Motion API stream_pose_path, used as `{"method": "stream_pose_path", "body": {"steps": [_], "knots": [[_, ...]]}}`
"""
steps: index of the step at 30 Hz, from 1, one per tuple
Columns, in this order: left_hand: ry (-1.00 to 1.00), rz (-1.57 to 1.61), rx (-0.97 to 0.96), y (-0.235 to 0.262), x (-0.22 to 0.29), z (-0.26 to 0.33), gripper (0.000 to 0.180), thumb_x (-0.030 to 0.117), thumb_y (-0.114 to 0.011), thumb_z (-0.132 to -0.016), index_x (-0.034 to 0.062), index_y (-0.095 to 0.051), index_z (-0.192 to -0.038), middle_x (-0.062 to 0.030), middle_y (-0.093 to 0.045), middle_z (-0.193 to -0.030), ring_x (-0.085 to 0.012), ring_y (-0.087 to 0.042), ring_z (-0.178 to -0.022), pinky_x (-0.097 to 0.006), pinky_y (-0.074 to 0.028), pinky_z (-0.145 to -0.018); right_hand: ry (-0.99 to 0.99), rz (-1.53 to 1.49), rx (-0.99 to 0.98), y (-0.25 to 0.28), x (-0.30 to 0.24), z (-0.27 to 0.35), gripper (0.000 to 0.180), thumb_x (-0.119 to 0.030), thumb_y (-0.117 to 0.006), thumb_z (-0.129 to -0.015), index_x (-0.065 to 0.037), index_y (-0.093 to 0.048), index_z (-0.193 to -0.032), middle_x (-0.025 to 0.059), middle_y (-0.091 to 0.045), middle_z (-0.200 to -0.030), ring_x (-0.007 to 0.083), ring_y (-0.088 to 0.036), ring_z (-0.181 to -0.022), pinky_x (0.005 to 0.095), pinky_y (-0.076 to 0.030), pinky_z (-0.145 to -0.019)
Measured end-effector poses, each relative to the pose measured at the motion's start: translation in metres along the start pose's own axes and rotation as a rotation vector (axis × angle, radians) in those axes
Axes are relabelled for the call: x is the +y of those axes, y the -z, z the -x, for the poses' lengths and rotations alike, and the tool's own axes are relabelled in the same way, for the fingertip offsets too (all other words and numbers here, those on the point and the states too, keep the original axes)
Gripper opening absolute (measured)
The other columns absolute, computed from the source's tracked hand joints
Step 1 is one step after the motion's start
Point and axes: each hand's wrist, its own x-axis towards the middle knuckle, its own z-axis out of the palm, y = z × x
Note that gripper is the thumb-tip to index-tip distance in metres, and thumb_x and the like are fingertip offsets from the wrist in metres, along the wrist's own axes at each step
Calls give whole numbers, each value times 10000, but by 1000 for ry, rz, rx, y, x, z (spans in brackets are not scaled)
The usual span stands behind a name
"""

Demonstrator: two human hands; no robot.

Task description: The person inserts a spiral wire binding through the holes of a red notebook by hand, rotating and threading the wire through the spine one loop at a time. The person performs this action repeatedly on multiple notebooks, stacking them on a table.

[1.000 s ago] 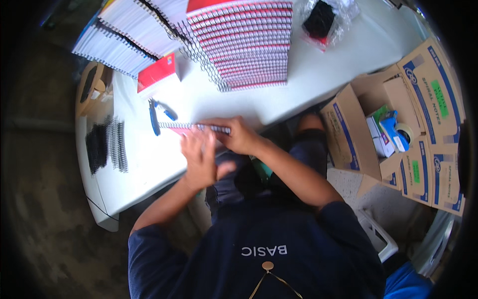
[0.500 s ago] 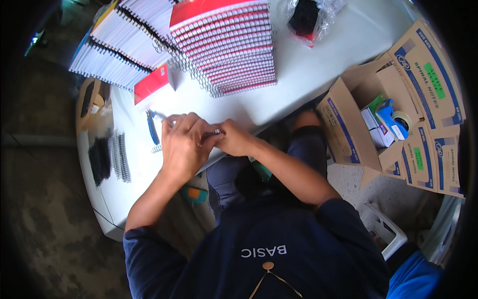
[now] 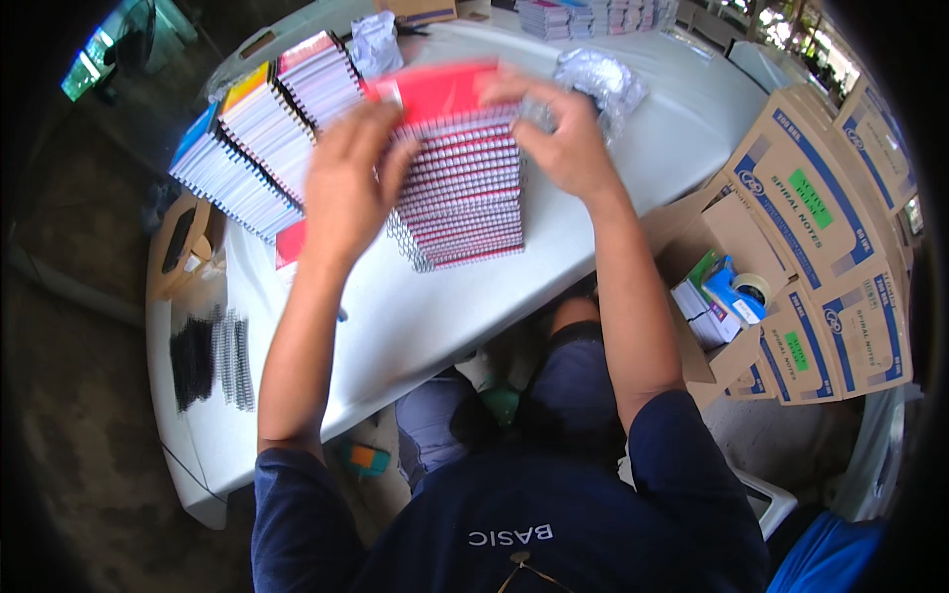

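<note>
A tall stack of red-covered spiral notebooks (image 3: 460,198) stands on the white table, metal coils facing me. My left hand (image 3: 346,183) is at the left edge of the red top cover (image 3: 450,89), thumb apart from the fingers. At its right side is my right hand (image 3: 568,138), fingers spread and fingertips over the cover. Both hands are smeared by motion; no firm hold shows on the top notebook. Part of another red notebook (image 3: 289,244) shows beside my left forearm. Black coils (image 3: 192,364) and silver coils (image 3: 233,361) lie at the table's left.
Stacks of black-coiled notebooks (image 3: 242,163) stand at the back left. Clear plastic wrap (image 3: 603,84) lies behind my right hand. An open cardboard box (image 3: 736,232) at the right holds a blue tape dispenser (image 3: 733,292). Flattened cartons (image 3: 806,198) lean beyond it.
Both hands have come apart from near the table's front edge and moved up to the top of the red stack. The view has shifted, showing more of the table's far side.
</note>
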Motion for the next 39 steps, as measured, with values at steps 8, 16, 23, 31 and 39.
{"method": "stream_pose_path", "body": {"steps": [8,16,23,31,39], "knots": [[781,457,353,-43,7,8,349,316,-592,-889,-31,-629,-870,-53,-610,-726,-87,-507,-636,-230,-421,-598,-351,76,433,-54,19,18,485,-298,-455,-943,63,-414,-1264,293,-534,-1167,354,-500,-1156,353,-386,-955],[665,539,578,-42,7,13,212,205,-631,-861,-2,-588,-854,-48,-595,-706,-79,-504,-633,-222,-422,-601,-278,210,516,-65,11,18,465,-281,-414,-957,88,-439,-1238,295,-541,-1150,375,-546,-1085,384,-420,-911],[522,-83,-341,5,-107,114,520,188,-632,-772,21,-486,-1242,-221,-498,-1249,-340,-479,-1164,-402,-377,-973,-103,28,620,-51,-18,63,498,-172,-387,-948,72,-250,-1359,221,-365,-1377,288,-336,-1293,383,-213,-1075],[856,128,-128,3,-14,160,176,122,-510,-901,25,-608,-1012,-148,-548,-674,-170,-543,-595,-313,-424,-583,-347,37,9,-112,-47,162,516,-112,-627,-787,-23,-461,-1268,155,-483,-1281,324,-417,-1213,405,-297,-1033],[963,712,325,42,48,171,422,192,-444,-851,-31,-476,-1207,-112,-535,-1141,-176,-495,-1043,-306,-386,-878,-384,-539,23,-149,-60,137,255,-24,-575,-837,-36,-593,-1091,91,-646,-1039,191,-613,-954,293,-453,-823]]}}
